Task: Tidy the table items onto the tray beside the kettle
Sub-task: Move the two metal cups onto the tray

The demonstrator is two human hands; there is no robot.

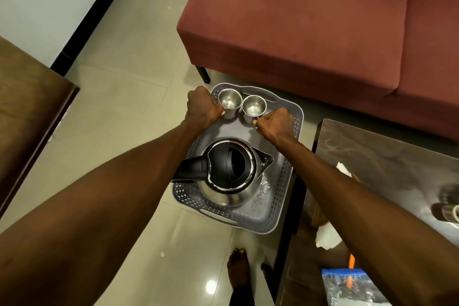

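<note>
Shiny steel cups, two of them, stand side by side at the top end of the gray tray (pixel 296 117), a little above the middle of the frame. My left hand (pixel 202 107) is curled round the left cup (pixel 229 102), gripping it at its side. My right hand (pixel 273 123) pinches the handle of the right cup (pixel 253 107). Both cups look empty and stand upright, almost touching each other.

One kettle (pixel 229 169) sits in the lower half of the same tray, steel with a black lid and a black handle that points to the left. My two arms reach down past it, one on each side.

The tray rests on the pale tiled floor (pixel 124 107). One red sofa (pixel 310 20) fills the upper right. One dark table (pixel 387 164) is at the right edge, with white paper (pixel 327 235) and a clear bag (pixel 352 285) on it. One more cup (pixel 449 212) sits at the far right edge of that table, blurry. A brown wooden top (pixel 29 107) shows at the left edge. One bare foot (pixel 238 266) stands near the bottom.
</note>
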